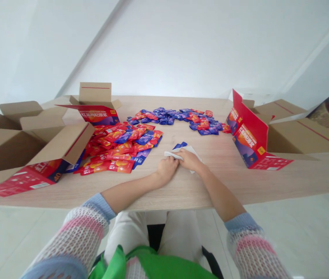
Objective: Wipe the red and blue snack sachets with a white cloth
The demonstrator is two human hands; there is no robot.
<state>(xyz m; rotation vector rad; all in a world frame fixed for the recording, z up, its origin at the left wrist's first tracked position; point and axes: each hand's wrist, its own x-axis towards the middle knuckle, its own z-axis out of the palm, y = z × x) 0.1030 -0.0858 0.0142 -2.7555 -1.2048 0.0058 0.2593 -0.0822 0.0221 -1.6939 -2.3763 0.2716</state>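
Pale table (179, 193), red box (41, 170) with "40", left fingers (173, 162) and right fingers (184, 155) around white cloth (172, 155).

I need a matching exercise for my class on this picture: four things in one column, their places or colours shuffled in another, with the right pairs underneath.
Things
1. White sheet
2. Large heap of mostly red sachets
3. Long mixed band of sachets
4. Sleeve cuffs

Places or colours
A. On the left part of the table
B. Light blue
C. Touched by the right hand
D. Across the middle, towards the table's far edge

Right pairs
1-C, 2-A, 3-D, 4-B
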